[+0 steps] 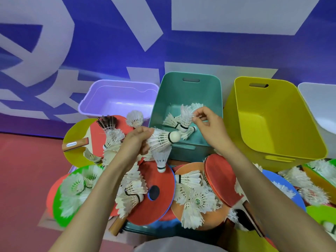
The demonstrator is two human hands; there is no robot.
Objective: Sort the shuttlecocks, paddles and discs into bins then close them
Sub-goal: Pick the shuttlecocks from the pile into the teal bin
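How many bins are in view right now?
4: lavender bin at back left, teal bin in the centre holding shuttlecocks, yellow bin to its right, and a white bin cut off at the right edge. Others may lie out of frame.

left hand (137, 142) gripping two white shuttlecocks (160, 140) by the feathers, right hand (209, 124) pinching one shuttlecock (186, 116) above the green bin (189, 88), purple bin (116, 95) and yellow bin (272, 110) beside it, red disc (163, 206) and paddle (221, 180) in the pile below

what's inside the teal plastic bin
A few white feather shuttlecocks lie inside the teal plastic bin; the right hand pinches another shuttlecock there. That hand covers part of the floor.
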